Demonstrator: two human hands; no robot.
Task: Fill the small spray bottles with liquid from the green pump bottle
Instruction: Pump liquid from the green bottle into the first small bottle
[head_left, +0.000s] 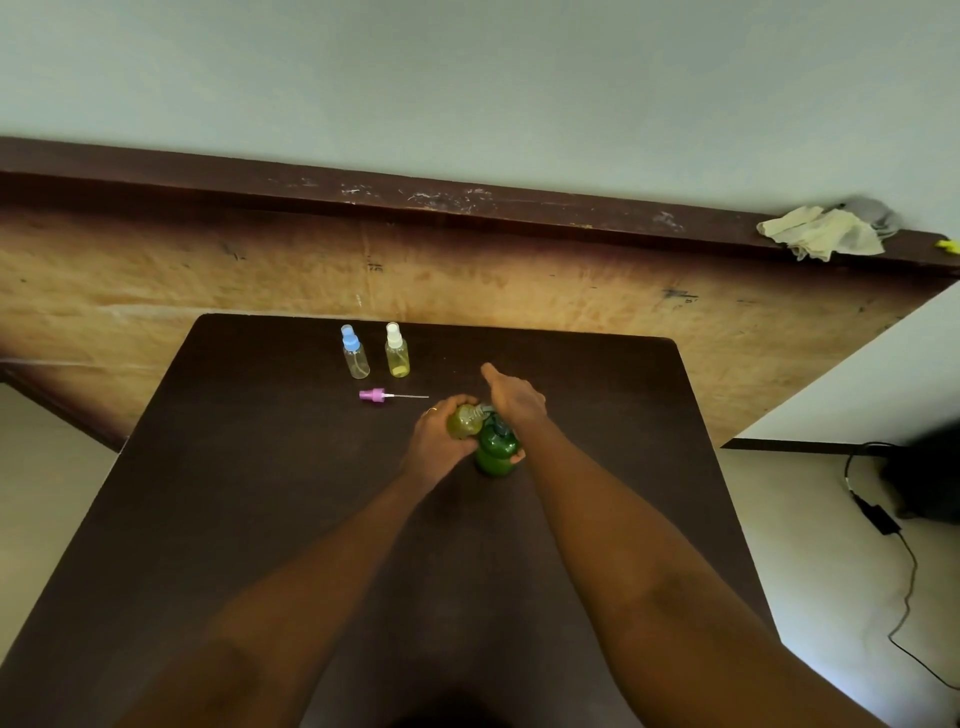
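The green pump bottle (496, 451) stands near the middle of the dark table (260, 493). My right hand (511, 397) lies flat on its pump head, fingers stretched forward, thumb against the bottle's side. My left hand (435, 439) is wrapped around an uncapped small spray bottle (464, 422) holding yellow-green liquid, its mouth under the pump spout. Its pink spray cap (375, 395) with the dip tube lies on the table to the left. Farther back stand a blue-capped small bottle (355, 354), nearly empty, and a white-capped one (397, 352) with some yellow liquid.
A worn wooden board (519, 270) runs behind the table, with crumpled cloths (826, 234) on its ledge at the right. A black power adapter and cable (883, 525) lie on the floor to the right of the table.
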